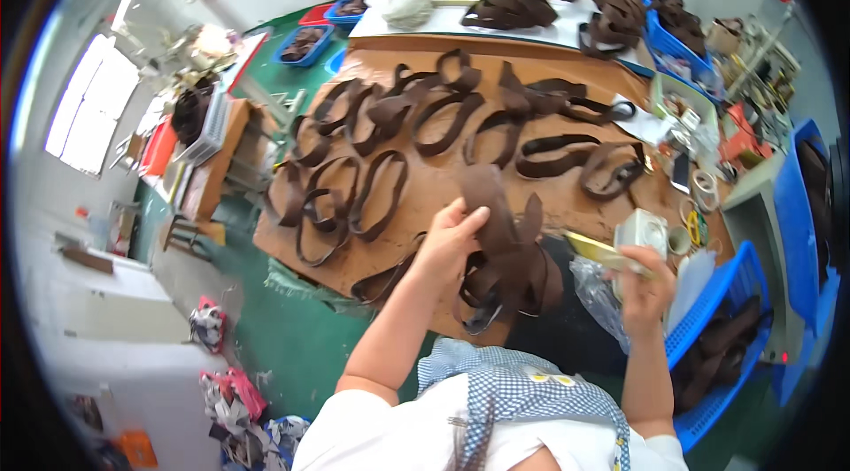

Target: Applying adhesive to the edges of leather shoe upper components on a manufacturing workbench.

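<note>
Pinched in the left hand [455, 228], near centre, a brown strip [492, 204]; gripped in the right hand [645, 287], at four o'clock, a yellow object [602, 251], perhaps a tool. Hold the strip flat and angle the object clear. Looped bands [467, 123] from ten to two; in the way at four, a tangled pile [515, 276], plastic bag [597, 296], blue basket [717, 298].

Wht short-slv top [350, 431], blue/wht chkd apron [509, 393] w/ yel/wht flwr print [551, 378]

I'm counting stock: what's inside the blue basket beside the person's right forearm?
Brown strips lie inside the blue basket; the upper ones cover its bottom, so anything underneath is hidden.
</note>
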Demonstrator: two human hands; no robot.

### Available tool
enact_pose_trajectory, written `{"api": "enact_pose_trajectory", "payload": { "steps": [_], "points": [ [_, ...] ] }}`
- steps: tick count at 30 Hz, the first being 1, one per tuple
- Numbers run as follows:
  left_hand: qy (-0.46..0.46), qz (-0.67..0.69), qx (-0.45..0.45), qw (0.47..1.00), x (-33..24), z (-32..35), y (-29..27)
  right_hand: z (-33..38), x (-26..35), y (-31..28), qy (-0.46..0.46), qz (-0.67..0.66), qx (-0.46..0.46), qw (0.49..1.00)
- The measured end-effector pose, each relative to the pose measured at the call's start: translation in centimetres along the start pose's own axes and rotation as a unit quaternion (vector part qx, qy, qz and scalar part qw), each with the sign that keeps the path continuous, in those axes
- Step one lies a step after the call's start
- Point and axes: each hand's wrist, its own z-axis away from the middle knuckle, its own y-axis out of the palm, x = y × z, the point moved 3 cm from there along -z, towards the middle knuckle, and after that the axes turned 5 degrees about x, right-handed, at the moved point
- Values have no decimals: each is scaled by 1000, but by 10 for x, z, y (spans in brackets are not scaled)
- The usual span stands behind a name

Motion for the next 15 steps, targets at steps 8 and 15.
{"api": "enact_pose_trajectory", "payload": {
  "steps": [8,15],
  "points": [
    [-26,16,63,998,-9,-11,-38,-78,3,87,-127,78,140,979],
    [2,11,26,1000,-21,-10,-87,-75,-14,100,-19,59,43,997]
  ]
}}
